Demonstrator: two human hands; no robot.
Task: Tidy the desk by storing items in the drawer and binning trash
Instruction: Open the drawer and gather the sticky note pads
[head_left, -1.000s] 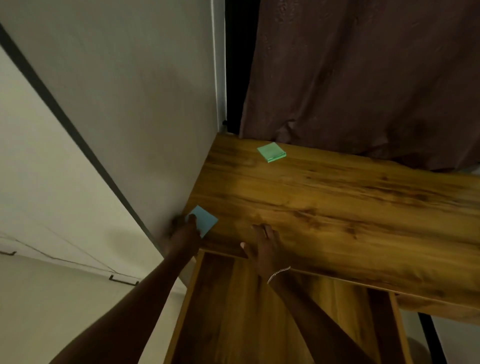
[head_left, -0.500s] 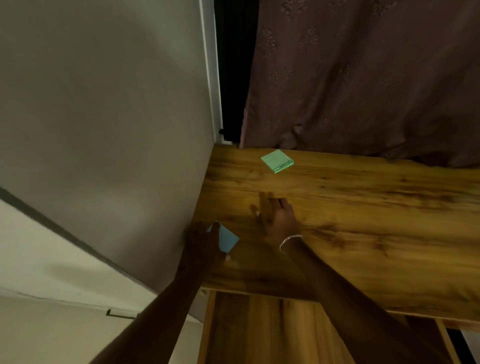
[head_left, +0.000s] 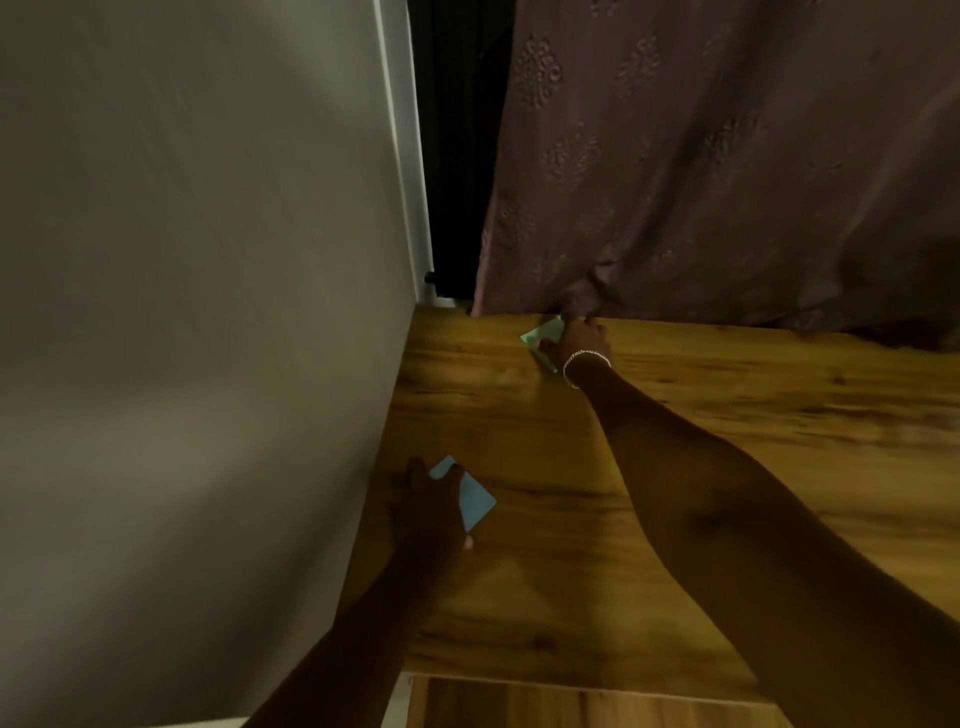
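Observation:
A wooden desk (head_left: 701, 415) fills the right half of the view. My left hand (head_left: 426, 506) is near the desk's left edge and holds a blue sticky-note pad (head_left: 475, 499) between fingers and thumb, just above the desktop. My right hand (head_left: 579, 338) is stretched to the far edge of the desk, its fingers closed over a green sticky-note pad (head_left: 540, 340) that lies against the curtain. Most of the green pad is hidden under the hand. A thin bracelet circles my right wrist.
A grey wall (head_left: 208, 312) runs along the desk's left side. A mauve patterned curtain (head_left: 727, 156) hangs behind the desk's far edge, with a dark gap beside it. The open wooden drawer (head_left: 571, 704) shows at the bottom edge, below the desk front.
My right hand has moved from the desk's front edge across to the far edge and closed on the green pad. My left hand has kept the blue pad, shifting slightly rightwards.

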